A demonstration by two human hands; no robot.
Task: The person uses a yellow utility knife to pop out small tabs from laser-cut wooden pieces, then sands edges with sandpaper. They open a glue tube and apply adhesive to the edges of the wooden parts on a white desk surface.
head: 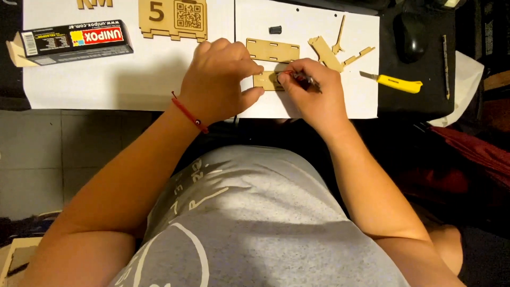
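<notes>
Fingers of the left hand [220,79] press together on a small laser-cut wooden piece [265,81] lying on white paper [133,74]. Right hand [313,90] fingers pinch a thin glue tube [305,79] at that piece's edge. Just beyond lie a slotted wooden panel [272,50], a glue box [74,41] and a yellow utility knife [396,82].

Dark desk [414,101] ran along the top, two white paper sheets [133,74] spread over it. Below its edge lay a grey tiled floor [53,154]. Red cloth [478,154] sat at the right. Light was warm and dim, corners in shadow.
</notes>
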